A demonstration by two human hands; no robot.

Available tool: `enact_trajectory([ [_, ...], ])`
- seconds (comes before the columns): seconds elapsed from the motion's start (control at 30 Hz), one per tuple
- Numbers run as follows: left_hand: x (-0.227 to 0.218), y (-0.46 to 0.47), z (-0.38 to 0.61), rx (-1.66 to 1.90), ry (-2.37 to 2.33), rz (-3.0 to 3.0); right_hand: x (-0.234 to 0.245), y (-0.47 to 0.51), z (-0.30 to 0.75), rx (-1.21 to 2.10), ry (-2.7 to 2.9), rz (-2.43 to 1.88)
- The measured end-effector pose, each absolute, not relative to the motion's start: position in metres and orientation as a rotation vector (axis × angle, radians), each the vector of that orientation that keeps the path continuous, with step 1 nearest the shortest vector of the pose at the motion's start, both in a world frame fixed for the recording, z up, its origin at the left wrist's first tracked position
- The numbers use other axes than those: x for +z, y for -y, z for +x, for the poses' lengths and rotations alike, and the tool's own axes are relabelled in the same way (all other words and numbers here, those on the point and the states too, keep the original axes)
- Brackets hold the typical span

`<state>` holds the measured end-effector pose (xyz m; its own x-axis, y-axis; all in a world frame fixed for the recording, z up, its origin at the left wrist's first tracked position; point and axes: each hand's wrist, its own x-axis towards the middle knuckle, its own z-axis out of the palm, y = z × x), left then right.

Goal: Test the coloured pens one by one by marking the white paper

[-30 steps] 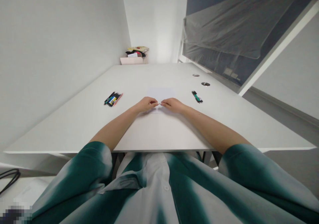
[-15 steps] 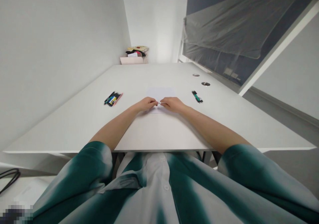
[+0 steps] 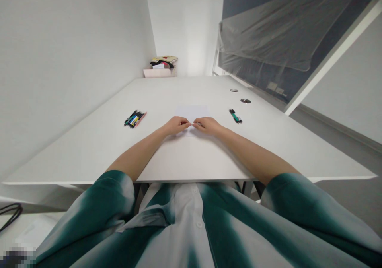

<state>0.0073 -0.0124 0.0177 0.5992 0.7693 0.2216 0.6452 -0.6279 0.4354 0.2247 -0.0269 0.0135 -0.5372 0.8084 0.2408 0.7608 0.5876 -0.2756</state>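
A sheet of white paper (image 3: 191, 113) lies in the middle of the white table (image 3: 89, 156), its near part under my hands. My left hand (image 3: 177, 125) and my right hand (image 3: 207, 126) rest on it side by side. Their fingertips nearly meet and pinch the paper at about its middle. The pinched spot is small, and the fingers hide the paper's near edge.
A bundle of coloured pens (image 3: 134, 119) lies left of my hands, and a few markers (image 3: 235, 116) lie to the right. Two round cable grommets (image 3: 245, 100) are set in the tabletop. A wall runs along the table's left side. A cardboard box (image 3: 157, 73) stands beyond the far end.
My fingertips have shifted slightly on the paper, and both hands stay close together over the sheet. The pens and the paper stay in place.
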Motion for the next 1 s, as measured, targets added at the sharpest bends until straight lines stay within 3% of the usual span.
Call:
enact_trajectory([
  [0.2, 0.012, 0.002, -0.001, 0.484, -1.085, 2.418, 0.014, 0.029, 0.222, 0.046, 2.535, -1.238],
  [0.5, 0.013, 0.01, 0.008, 0.788, -0.961, 2.833, 0.011, 0.016, 0.228, 0.748, 2.401, -1.196],
  [0.8, 0.011, 0.005, 0.003, 0.503, -1.168, 2.543, 0.015, 0.03, 0.224, 0.076, 2.501, -1.343],
  [0.9, 0.011, 0.003, -0.001, 0.545, -1.106, 2.508, 0.014, 0.026, 0.226, 0.084, 2.515, -1.227],
  [1.0, 0.014, 0.003, -0.002, 0.654, -1.06, 2.574, 0.014, 0.021, 0.229, 0.328, 2.483, -1.126],
])
